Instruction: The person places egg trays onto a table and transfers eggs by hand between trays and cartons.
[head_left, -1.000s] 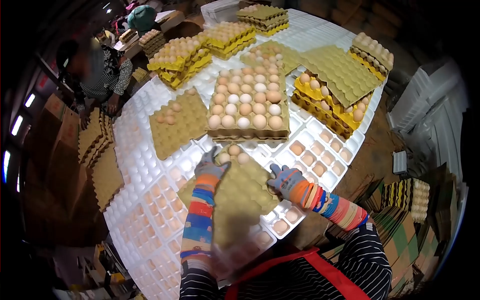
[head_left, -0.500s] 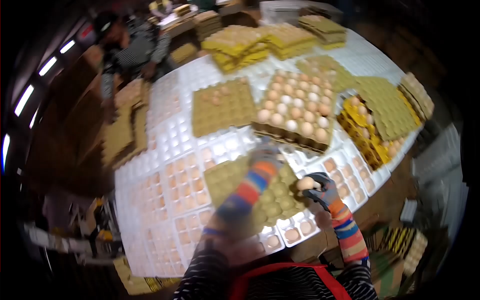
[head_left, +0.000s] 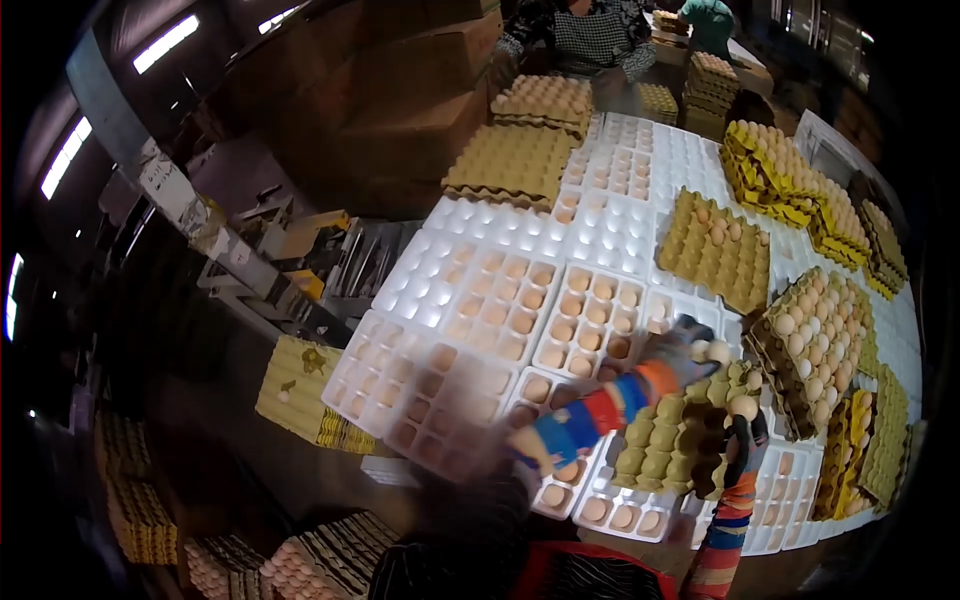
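Left hand [head_left: 688, 347] half-closed, holding pale egg [head_left: 718, 352] — right hand [head_left: 745, 443] half-closed, holding brown egg [head_left: 743, 407].

Left hand [head_left: 690, 350]: motion-blurred; finger outlines indistinct.
Right forearm [head_left: 722, 540]: cut off by bottom edge.
Co-worker [head_left: 590, 40]: head beyond top edge.
Lower white trays [head_left: 440, 400]: partly blurred, egg count unclear.
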